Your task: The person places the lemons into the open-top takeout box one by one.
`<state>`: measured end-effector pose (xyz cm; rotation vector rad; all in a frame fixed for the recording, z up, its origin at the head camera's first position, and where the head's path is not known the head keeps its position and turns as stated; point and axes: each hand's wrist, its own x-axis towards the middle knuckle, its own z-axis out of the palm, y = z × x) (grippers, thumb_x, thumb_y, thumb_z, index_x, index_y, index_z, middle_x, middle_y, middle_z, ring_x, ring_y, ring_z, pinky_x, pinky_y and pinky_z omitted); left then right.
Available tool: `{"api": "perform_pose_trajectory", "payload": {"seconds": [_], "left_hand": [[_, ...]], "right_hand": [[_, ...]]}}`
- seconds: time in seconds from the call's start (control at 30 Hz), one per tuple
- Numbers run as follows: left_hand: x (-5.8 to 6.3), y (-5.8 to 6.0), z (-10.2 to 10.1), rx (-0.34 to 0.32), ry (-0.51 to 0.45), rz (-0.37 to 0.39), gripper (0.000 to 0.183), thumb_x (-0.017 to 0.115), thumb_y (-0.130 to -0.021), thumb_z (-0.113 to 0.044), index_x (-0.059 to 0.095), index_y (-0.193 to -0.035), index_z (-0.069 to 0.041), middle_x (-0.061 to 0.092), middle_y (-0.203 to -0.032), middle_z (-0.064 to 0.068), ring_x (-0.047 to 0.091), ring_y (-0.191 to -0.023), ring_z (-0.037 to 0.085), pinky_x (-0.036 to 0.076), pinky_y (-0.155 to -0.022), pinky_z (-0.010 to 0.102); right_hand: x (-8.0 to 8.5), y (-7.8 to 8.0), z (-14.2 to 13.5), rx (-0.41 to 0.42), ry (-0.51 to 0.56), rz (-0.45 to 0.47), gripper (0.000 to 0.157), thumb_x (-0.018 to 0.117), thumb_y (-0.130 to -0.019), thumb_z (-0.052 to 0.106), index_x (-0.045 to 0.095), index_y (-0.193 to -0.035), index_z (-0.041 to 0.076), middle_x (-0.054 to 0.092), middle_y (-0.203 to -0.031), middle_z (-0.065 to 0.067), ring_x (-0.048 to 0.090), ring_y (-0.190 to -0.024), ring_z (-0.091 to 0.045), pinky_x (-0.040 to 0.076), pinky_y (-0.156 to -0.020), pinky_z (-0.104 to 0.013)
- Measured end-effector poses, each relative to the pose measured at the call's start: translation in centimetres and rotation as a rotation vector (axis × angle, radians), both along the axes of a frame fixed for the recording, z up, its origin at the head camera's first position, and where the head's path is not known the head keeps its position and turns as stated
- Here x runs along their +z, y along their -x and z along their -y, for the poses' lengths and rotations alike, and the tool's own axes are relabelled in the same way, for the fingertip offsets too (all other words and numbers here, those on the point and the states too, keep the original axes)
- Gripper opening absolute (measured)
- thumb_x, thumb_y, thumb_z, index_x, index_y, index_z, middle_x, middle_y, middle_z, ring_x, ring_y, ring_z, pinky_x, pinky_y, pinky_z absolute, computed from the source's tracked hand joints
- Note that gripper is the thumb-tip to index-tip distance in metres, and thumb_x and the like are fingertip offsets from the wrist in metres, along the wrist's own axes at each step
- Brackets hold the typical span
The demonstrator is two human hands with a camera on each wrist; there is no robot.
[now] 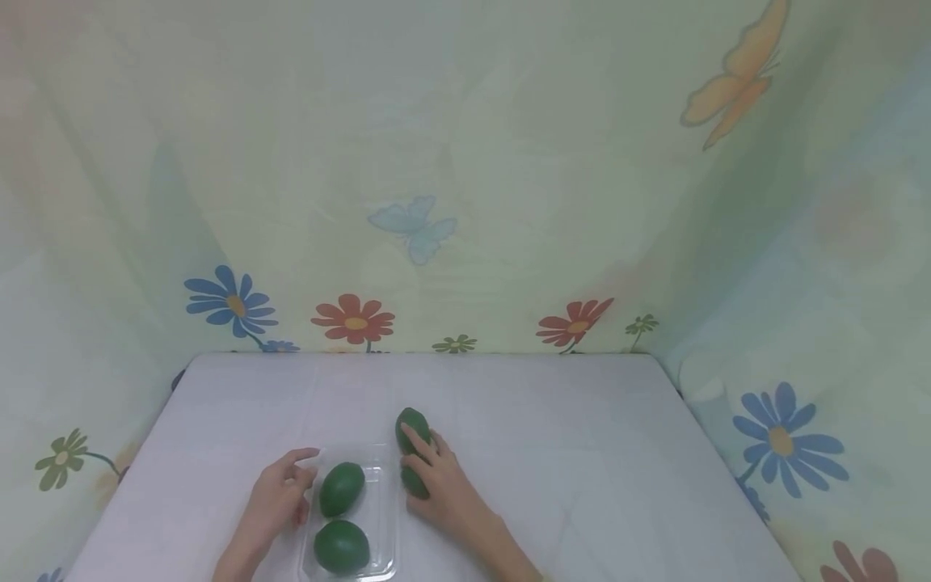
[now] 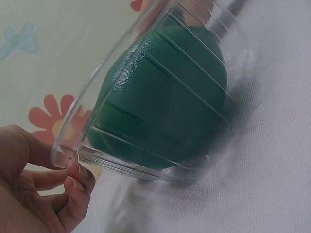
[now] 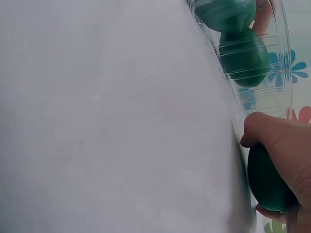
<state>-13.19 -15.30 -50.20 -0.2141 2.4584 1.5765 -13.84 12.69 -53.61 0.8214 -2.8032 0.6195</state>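
Note:
A clear plastic tray [image 1: 386, 517] stands at the front of the table, with two green lemon-shaped fruits in it, one [image 1: 342, 489] behind the other [image 1: 342, 547]. At its left side my left hand [image 1: 280, 489] pinches the rim between thumb and fingers, as the left wrist view shows. Just right of the tray, my right hand [image 1: 451, 489] grips a third green fruit [image 3: 269, 179], its thumb on one end. In the head view that fruit is partly covered by the fingers. Beyond it lies another green fruit [image 1: 410, 424], with a fingertip over its near part.
A white cloth covers the table [image 1: 582, 453]. Behind it and at both sides hangs a curtain [image 1: 509, 162] printed with flowers and butterflies. The table's far edge meets the back curtain.

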Motion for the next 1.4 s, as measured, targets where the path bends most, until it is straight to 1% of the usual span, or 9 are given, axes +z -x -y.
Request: {"api": "perform_pose_trajectory", "payload": {"seconds": [0.17,0.33,0.47,0.63,0.77,1.0,1.17,1.3,1.4], "left_hand": [[-0.2,0.1,0.1,-0.004,-0.002,-0.001,0.046,0.056,-0.101,-0.013,0.051,-0.144,0.002,0.066,-0.103,0.019,0.058,-0.052,0.019,0.047,-0.050,0.028],[-0.2,0.1,0.1,-0.005,-0.008,-0.008,0.046,0.057,-0.101,-0.012,0.051,-0.144,0.002,0.066,-0.102,0.019,0.057,-0.052,0.019,0.047,-0.049,0.028],[-0.1,0.1,0.2,-0.008,-0.004,-0.012,0.046,0.057,-0.101,-0.012,0.051,-0.144,0.001,0.066,-0.102,0.019,0.057,-0.051,0.018,0.046,-0.049,0.027],[0.2,0.1,0.2,-0.010,-0.009,-0.014,0.046,0.058,-0.101,-0.013,0.051,-0.144,0.002,0.066,-0.105,0.021,0.057,-0.052,0.019,0.046,-0.050,0.027],[0.1,0.1,0.2,-0.006,-0.016,-0.014,0.046,0.057,-0.100,-0.012,0.052,-0.144,0.002,0.066,-0.104,0.021,0.057,-0.051,0.019,0.047,-0.049,0.028],[0.0,0.2,0.2,0.002,-0.011,-0.008,0.046,0.056,-0.100,-0.012,0.052,-0.144,0.001,0.066,-0.103,0.019,0.056,-0.051,0.019,0.046,-0.048,0.028],[-0.2,0.3,0.2,0.007,-0.012,-0.017,0.044,0.056,-0.100,-0.011,0.053,-0.143,0.001,0.066,-0.101,0.018,0.056,-0.050,0.019,0.046,-0.047,0.029],[-0.3,0.3,0.1,0.010,-0.017,-0.026,0.044,0.056,-0.100,-0.011,0.054,-0.142,0.001,0.067,-0.098,0.016,0.056,-0.050,0.019,0.046,-0.047,0.029],[-0.3,0.3,0.1,0.010,-0.013,-0.032,0.044,0.056,-0.100,-0.012,0.054,-0.142,0.002,0.067,-0.097,0.015,0.056,-0.050,0.019,0.047,-0.046,0.029]], "right_hand": [[0.4,-0.9,-0.4,0.026,0.032,-0.060,0.046,0.083,-0.080,0.015,0.067,-0.124,0.018,0.038,-0.165,-0.005,0.051,-0.137,-0.039,0.052,-0.105,-0.052],[1.3,-1.6,-0.9,0.052,0.055,-0.103,0.048,0.084,-0.079,0.011,0.068,-0.123,0.018,0.045,-0.161,-0.008,0.058,-0.123,-0.023,0.057,-0.098,-0.036],[2.3,-1.5,-1.2,0.088,0.082,-0.177,0.047,0.085,-0.077,0.008,0.068,-0.120,0.017,0.050,-0.156,-0.010,0.060,-0.111,-0.017,0.057,-0.089,-0.025],[4.5,-0.9,-1.0,0.138,0.079,-0.266,0.048,0.087,-0.076,0.009,0.068,-0.120,0.016,0.052,-0.155,-0.007,0.058,-0.103,-0.012,0.052,-0.083,-0.015],[6.5,-0.7,-0.5,0.168,0.066,-0.237,0.050,0.086,-0.080,0.012,0.066,-0.125,0.018,0.047,-0.158,-0.002,0.056,-0.105,-0.012,0.052,-0.084,-0.014],[9.1,-0.4,1.7,0.258,0.069,-0.133,0.048,0.085,-0.085,0.016,0.065,-0.128,0.018,0.044,-0.161,0.001,0.058,-0.116,-0.018,0.054,-0.094,-0.024],[8.7,0.0,3.8,0.329,0.054,-0.083,0.045,0.081,-0.087,0.018,0.065,-0.129,0.021,0.049,-0.157,0.002,0.058,-0.116,-0.014,0.050,-0.099,-0.019],[7.0,0.2,4.9,0.356,0.042,-0.085,0.044,0.080,-0.087,0.019,0.064,-0.128,0.020,0.053,-0.152,0.000,0.059,-0.116,-0.015,0.048,-0.101,-0.018],[5.7,0.2,5.5,0.356,0.030,-0.097,0.045,0.081,-0.087,0.020,0.063,-0.128,0.019,0.058,-0.144,-0.003,0.060,-0.119,-0.016,0.048,-0.105,-0.023]]}}
